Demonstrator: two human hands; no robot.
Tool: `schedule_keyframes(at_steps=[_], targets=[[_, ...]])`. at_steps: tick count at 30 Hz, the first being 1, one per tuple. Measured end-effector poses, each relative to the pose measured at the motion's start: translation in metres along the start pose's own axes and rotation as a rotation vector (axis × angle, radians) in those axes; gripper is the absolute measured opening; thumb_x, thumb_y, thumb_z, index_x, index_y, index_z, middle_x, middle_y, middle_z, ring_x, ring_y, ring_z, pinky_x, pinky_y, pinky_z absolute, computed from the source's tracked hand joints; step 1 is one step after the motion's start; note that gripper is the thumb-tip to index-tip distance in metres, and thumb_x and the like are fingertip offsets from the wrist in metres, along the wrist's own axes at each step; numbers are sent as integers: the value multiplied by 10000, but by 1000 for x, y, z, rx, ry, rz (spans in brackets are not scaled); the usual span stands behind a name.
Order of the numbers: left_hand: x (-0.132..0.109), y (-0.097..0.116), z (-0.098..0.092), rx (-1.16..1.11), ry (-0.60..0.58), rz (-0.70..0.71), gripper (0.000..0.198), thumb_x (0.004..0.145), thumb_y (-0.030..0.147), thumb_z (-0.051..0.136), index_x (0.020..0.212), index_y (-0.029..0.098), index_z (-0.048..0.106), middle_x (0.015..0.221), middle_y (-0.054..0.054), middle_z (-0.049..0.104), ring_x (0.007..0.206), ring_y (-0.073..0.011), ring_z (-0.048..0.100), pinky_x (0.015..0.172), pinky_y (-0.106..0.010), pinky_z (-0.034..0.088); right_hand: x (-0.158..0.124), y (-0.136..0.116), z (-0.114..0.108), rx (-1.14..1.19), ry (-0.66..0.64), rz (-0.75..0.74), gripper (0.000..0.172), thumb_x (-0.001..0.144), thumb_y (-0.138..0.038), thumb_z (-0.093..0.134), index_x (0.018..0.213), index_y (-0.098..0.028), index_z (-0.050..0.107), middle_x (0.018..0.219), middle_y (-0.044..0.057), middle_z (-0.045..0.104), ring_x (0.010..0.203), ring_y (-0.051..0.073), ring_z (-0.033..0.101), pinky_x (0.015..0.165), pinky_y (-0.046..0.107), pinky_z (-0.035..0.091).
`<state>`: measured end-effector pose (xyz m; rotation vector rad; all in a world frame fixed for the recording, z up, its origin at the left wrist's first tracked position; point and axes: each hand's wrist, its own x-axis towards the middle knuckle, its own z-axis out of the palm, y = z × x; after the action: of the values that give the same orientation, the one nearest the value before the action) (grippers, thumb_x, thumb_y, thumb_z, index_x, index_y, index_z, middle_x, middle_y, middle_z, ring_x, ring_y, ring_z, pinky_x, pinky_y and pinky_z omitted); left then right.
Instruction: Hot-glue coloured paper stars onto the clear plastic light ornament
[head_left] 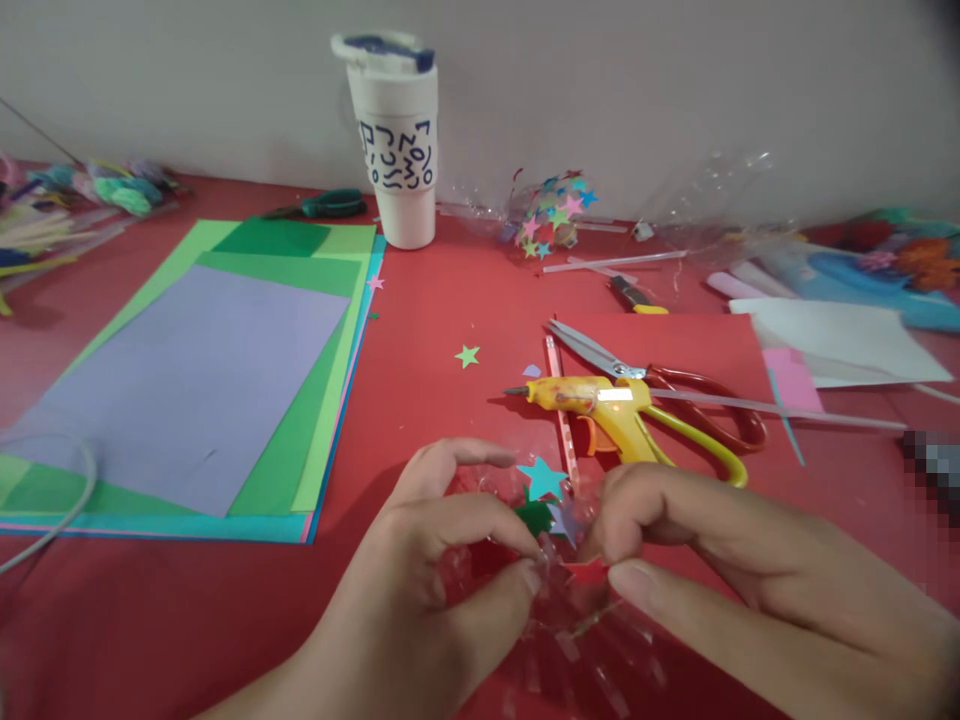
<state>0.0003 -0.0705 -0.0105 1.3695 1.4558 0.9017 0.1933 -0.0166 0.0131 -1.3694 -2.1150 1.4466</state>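
My left hand (450, 560) pinches the edge of a clear, crinkled plastic piece (574, 648) between thumb and forefinger, low in the middle of the head view. Narrow see-through strips fan out from its lower side. A small red paper star (586, 572) is pinched in the fingertips of my right hand (697, 545), against the plastic. On the plastic between both hands are a turquoise star (542, 479), a dark green star (534, 517) and a lilac star (561, 522). Part of the plastic is hidden behind my fingers.
Beyond my hands lie a yellow glue gun (615, 400), red-handled scissors (600, 350) and a pencil (564, 425). Coloured paper (210, 380) is stacked at left. A white tumbler (401, 150) stands at the back beside a star-covered plastic piece (553, 212). One green star (467, 356) lies loose.
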Motion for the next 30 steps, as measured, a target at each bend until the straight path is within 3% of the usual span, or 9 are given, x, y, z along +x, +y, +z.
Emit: schedule_keyframes(at_steps=[4,6,11,15,23,30], targets=[[2,1,-1,-40,-40,-3,183,721,91,614,645,240,687,915,-34,684,1203,-214,503,930,-323,465,3,3,-1,34,-139,107,152,854,-343,518,726,-263,529,819,-12,609,737,155,563,533,219,437],[2,0,-1,-42,-43,-7,183,726,92,612,651,238,692,963,-45,680,1217,-213,495,937,-324,464,5,4,-2,89,-174,143,161,848,-336,522,712,-252,511,870,-8,611,741,150,548,539,217,423],[0,-3,-3,-8,-39,-2,184,726,88,611,646,231,695,1082,-59,650,1223,-221,496,910,-312,483,7,5,-2,210,-259,259,206,855,-416,525,743,-244,510,681,-44,468,580,105,401,491,206,322],[0,-1,-3,35,-21,34,174,725,111,611,621,230,685,1079,-56,641,1197,-224,515,906,-317,485,11,4,0,243,-282,257,237,863,-456,517,766,-241,506,664,-59,417,565,94,349,491,205,292],[2,0,0,60,-8,11,170,685,114,610,630,247,700,1121,-43,617,1132,-222,572,900,-334,493,14,2,5,283,-292,202,113,809,-289,555,713,-240,519,661,-61,468,594,98,410,520,215,330],[-1,-1,-1,103,-68,-28,164,677,126,633,662,262,722,1196,-40,576,1153,-237,560,953,-367,468,15,4,6,285,-278,189,96,777,-280,566,700,-230,538,725,-29,542,692,132,497,568,248,359]])
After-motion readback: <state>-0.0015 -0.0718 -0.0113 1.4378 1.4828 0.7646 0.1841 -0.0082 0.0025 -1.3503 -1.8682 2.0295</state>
